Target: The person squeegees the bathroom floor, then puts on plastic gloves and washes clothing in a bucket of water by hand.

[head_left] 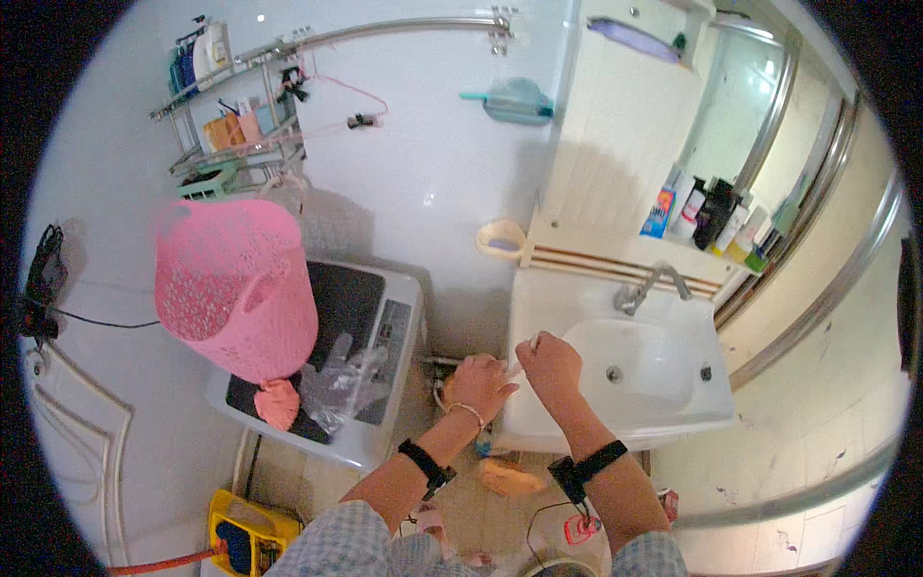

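Observation:
In front of the sink's left edge, both my hands are closed close together. Between them shows a thin whitish strip [513, 368]; its kind cannot be made out. My left hand [479, 387], with a bracelet at its wrist, pinches the strip's left end. The other end is in my right hand [551, 368], curled like a fist over the rim of the white sink [654, 385]. A clear plastic glove [348, 377] lies crumpled on the washing machine [392, 409] to the left, beside a salmon-coloured cloth [277, 404].
A pink perforated laundry basket [274, 332] stands on the washing machine. The sink has a metal faucet [652, 287]; bottles and tubes [711, 216] line the ledge behind it. A yellow plastic stool-like frame [255, 529] and an orange item [510, 477] are low down.

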Tool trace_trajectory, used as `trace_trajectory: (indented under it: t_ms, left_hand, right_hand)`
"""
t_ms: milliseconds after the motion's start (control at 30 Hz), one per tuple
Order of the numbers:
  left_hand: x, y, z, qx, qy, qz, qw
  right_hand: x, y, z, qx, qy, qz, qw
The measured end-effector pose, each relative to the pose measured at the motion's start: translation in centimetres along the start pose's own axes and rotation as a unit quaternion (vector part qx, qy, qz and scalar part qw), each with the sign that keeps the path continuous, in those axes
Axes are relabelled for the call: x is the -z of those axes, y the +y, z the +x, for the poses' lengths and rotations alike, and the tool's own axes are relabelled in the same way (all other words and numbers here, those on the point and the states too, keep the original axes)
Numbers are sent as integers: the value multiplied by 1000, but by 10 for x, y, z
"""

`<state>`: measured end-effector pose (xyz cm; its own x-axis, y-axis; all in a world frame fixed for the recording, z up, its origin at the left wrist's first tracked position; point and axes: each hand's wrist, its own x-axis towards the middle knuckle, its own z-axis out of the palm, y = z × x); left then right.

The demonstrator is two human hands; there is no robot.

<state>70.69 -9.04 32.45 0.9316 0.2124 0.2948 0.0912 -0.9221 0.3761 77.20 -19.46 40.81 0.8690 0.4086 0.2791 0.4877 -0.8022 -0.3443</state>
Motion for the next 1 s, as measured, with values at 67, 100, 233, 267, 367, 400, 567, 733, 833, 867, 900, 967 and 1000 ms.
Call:
trace_trajectory:
  t_ms: [67, 100, 233, 267, 367, 400, 567, 733, 833, 867, 900, 967, 1000]
  left_hand:
    - [34, -2, 24, 26, -109, 44, 993]
    - [43, -6, 29, -8, 11, 45, 999]
    - [85, -18, 65, 23, 18, -19, 999]
    - [100, -19, 75, 30, -4, -41, 999]
    - [129, -28, 104, -3, 25, -48, 999]
    - [135, -32, 113, -20, 50, -38, 998]
    - [170, -40, 173, -147, 20, -130, 980]
    - [250, -19, 220, -141, 50, -73, 986]
    - [294, -4, 249, -153, 144, -71, 975]
    - [309, -2, 257, -161, 179, -87, 967]
    - [326, -2, 266, -168, 217, -100, 956]
    - [342, -2, 293, -164, 254, -94, 949]
    - [356, -3, 302, -161, 275, -85, 944]
  right_hand:
    - [12, -29, 23, 0, -23, 53, 998]
    - [18, -39, 34, -7, -25, 63, 998]
    - [38, -72, 75, -15, -27, 154, 988]
    - [43, -77, 83, 2, -6, 173, 985]
    - [52, -93, 102, 57, 40, 222, 973]
    - [56, -98, 108, 75, 46, 231, 969]
    - [85, -123, 143, 72, 61, 276, 956]
    - [151, -164, 177, 99, 156, 218, 958]
    - [199, -182, 212, 92, 196, 151, 964]
    - [214, -187, 224, 93, 187, 142, 967]
    - [230, -193, 237, 97, 180, 136, 969]
    - [254, -191, 268, 132, 210, 85, 965]
    - [268, -195, 281, 153, 225, 64, 960]
